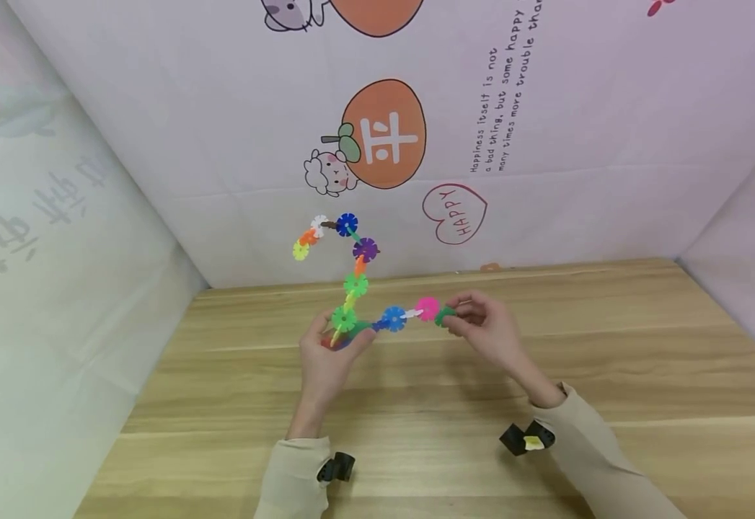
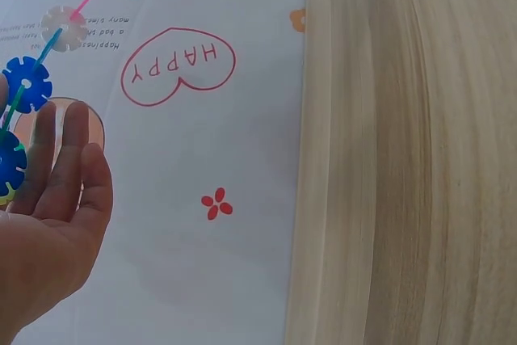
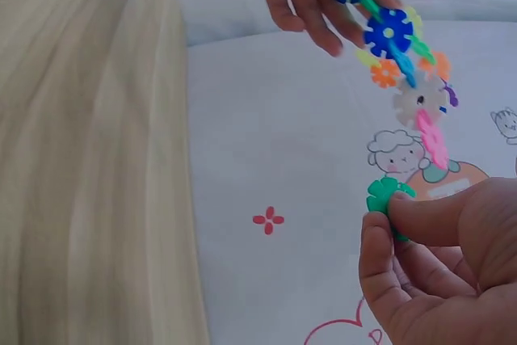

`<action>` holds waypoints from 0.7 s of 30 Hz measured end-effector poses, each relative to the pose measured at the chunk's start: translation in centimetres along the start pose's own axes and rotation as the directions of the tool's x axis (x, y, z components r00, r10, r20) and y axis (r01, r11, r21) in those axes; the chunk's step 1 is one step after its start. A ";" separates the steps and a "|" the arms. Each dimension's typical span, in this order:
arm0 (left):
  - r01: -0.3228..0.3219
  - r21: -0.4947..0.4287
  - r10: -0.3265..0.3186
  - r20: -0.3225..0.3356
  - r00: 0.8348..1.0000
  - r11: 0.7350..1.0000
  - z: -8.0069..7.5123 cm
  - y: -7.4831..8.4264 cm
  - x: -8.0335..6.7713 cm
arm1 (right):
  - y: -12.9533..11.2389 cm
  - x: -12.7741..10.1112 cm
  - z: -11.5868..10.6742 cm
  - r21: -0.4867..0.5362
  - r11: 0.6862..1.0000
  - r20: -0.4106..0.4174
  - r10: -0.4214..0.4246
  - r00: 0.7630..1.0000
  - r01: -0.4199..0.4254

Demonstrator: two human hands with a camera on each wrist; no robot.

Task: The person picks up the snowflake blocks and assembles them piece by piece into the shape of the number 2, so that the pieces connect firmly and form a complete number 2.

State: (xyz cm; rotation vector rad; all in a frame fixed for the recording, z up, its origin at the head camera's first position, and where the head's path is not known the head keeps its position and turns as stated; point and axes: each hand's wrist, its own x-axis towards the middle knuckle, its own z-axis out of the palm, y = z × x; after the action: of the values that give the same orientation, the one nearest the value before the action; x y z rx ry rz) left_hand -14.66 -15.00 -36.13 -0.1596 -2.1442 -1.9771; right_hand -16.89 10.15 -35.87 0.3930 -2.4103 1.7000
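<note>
A chain of colourful notched interlocking discs (image 1: 355, 285) rises from my left hand (image 1: 327, 369) and curls over to the left at its top. The left hand holds the chain at its lower bend, thumb on the near side; part of the chain is hidden there. Another arm of it runs right through a blue disc (image 1: 394, 318) to a pink disc (image 1: 427, 308) at the end. My right hand (image 1: 490, 331) pinches a loose green disc (image 3: 385, 194) between thumb and fingers. In the right wrist view a small gap separates it from the pink disc.
Below both hands lies a wooden tabletop (image 1: 416, 418). A printed white cloth (image 1: 234, 144) with cartoon pictures and lettering hangs behind it, and pale cloth walls (image 1: 40, 303) stand at both sides. Black devices (image 1: 336, 468) sit at the wrists.
</note>
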 end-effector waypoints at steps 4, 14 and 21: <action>-0.003 0.001 0.003 -0.007 1.000 1.000 0.0 -0.1 0.0 | -0.1 0.2 -0.6 0.011 1.000 -0.039 0.006 0.999 -0.005; 0.005 0.009 -0.005 -0.011 1.000 1.000 0.1 0.0 0.0 | -0.3 0.4 -1.1 0.066 0.996 -0.038 -0.064 0.997 0.066; -0.014 0.037 0.014 -0.002 1.000 0.999 0.1 -0.1 0.0 | -0.3 0.3 -1.1 0.039 0.990 -0.029 -0.134 0.991 0.135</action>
State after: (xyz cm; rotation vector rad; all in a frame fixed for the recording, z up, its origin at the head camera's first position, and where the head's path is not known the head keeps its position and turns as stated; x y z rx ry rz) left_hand -14.72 -14.92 -36.25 -0.1663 -2.1709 -1.9275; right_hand -17.08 11.05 -35.09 0.5228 -2.2783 1.6877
